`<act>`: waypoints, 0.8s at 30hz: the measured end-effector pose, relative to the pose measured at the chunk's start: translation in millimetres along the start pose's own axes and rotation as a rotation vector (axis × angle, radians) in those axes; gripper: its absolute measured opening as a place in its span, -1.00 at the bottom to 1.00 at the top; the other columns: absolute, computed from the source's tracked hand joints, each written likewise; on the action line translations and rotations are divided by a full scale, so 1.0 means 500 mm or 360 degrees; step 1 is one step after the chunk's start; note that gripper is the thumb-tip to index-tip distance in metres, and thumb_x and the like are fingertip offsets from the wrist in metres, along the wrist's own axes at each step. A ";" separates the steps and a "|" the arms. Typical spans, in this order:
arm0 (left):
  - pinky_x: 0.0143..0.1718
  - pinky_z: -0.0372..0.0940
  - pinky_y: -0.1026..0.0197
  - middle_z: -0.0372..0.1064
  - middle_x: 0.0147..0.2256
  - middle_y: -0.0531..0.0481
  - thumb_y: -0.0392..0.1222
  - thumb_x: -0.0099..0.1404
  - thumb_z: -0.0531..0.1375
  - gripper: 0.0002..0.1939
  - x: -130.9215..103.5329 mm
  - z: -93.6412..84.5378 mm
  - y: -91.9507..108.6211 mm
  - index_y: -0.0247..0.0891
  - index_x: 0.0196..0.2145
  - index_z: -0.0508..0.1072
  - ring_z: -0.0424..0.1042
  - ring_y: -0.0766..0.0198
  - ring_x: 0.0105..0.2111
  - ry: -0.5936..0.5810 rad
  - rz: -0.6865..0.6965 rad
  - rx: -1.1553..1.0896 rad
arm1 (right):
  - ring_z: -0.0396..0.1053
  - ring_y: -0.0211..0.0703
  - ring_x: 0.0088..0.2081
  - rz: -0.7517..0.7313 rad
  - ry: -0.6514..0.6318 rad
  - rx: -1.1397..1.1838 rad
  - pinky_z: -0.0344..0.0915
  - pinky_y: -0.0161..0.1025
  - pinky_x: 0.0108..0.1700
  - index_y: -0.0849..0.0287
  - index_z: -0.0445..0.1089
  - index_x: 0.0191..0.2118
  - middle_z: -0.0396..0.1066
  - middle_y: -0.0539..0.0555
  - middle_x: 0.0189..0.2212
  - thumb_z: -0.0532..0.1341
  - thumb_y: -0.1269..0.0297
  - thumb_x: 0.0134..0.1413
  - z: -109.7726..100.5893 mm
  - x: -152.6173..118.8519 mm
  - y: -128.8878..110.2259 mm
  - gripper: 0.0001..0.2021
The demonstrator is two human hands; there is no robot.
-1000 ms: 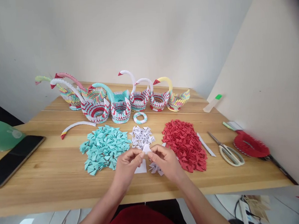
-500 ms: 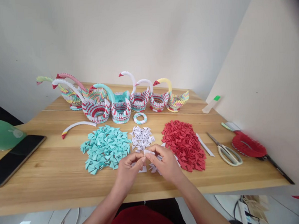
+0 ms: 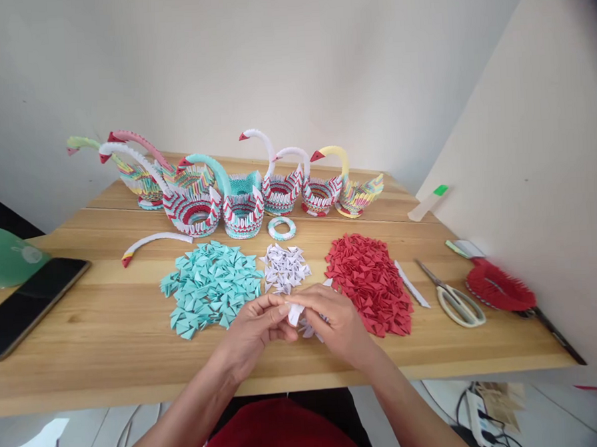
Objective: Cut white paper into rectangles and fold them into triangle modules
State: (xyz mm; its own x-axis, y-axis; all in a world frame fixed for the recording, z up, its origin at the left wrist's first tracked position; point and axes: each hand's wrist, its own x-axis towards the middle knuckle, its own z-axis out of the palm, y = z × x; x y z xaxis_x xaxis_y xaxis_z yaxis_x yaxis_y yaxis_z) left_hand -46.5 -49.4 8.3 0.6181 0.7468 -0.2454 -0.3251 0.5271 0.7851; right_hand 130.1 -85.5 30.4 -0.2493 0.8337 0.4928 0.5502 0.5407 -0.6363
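Between my two hands is a small folded piece of white paper, pinched by the fingertips just above the table. My left hand is closed on its left side, thumb on top. My right hand is closed on the other side, its fingers bent over the paper. Beyond them lies a pile of white folded paper triangles. More white pieces lie partly hidden under my right hand. A turquoise triangle pile is to the left, a red triangle pile to the right.
Several folded-paper swans stand at the back, with a paper ring before them. A loose white swan neck lies left. Scissors and a red brush lie right; a phone and green container are far left.
The white paper has turned between my fingers, and my right fingers have folded over it. My view has tilted slightly, shifting the table scene.
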 end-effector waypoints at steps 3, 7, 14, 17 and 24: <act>-0.36 0.25 0.27 0.44 -0.54 0.05 -0.06 0.12 0.33 -0.75 0.002 -0.002 0.003 -0.28 -0.41 0.43 0.40 0.34 -0.53 0.0079 0.0103 0.0144 | 0.44 -0.14 -0.23 0.0355 -0.0037 0.0169 0.38 -0.19 -0.18 0.04 0.45 0.01 0.51 0.07 -0.24 0.08 0.38 0.24 -0.009 -0.008 -0.002 -0.69; -0.36 0.21 0.27 0.39 -0.59 0.09 -0.07 0.14 0.29 -0.78 0.005 0.001 0.007 -0.28 -0.43 0.42 0.34 0.36 -0.55 0.0203 0.0222 0.0418 | 0.41 -0.21 -0.40 0.0800 -0.0127 0.0500 0.39 -0.29 -0.38 0.12 0.46 -0.06 0.45 0.01 -0.41 0.15 0.20 0.20 -0.013 -0.013 -0.002 -0.74; -0.33 0.25 0.25 0.44 -0.50 0.08 -0.12 0.11 0.29 -0.80 0.007 0.021 0.003 -0.27 -0.36 0.41 0.38 0.33 -0.48 0.0157 0.0269 0.0462 | 0.34 -0.29 -0.55 0.0949 -0.0043 0.0497 0.33 -0.36 -0.50 0.17 0.39 -0.43 0.36 -0.05 -0.55 0.16 0.24 0.16 0.004 -0.007 -0.007 -0.82; -0.32 0.28 0.24 0.45 -0.48 0.07 -0.14 0.11 0.29 -0.79 0.009 0.024 -0.001 -0.28 -0.32 0.41 0.40 0.33 -0.47 0.0087 0.0286 0.0443 | 0.35 -0.28 -0.54 0.0989 -0.0044 0.0550 0.35 -0.36 -0.51 0.18 0.39 -0.41 0.37 -0.03 -0.54 0.16 0.23 0.16 0.004 -0.007 -0.008 -0.82; -0.36 0.26 0.22 0.40 -0.53 0.08 -0.16 0.15 0.22 -0.73 0.013 0.017 -0.008 -0.30 -0.19 0.43 0.38 0.30 -0.50 0.0147 0.0401 0.0695 | 0.39 -0.22 -0.39 0.0892 -0.0176 0.0621 0.38 -0.38 -0.47 0.17 0.47 -0.26 0.44 0.04 -0.39 0.16 0.18 0.17 -0.014 0.007 -0.019 -0.79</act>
State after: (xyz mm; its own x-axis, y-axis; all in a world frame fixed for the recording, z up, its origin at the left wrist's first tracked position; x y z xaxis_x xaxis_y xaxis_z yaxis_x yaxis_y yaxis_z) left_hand -35.3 -50.4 8.2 0.4871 0.8718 -0.0517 -0.1145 0.1225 0.9859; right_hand 129.5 -88.8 42.2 -0.1026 0.9945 -0.0231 0.2977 0.0086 -0.9546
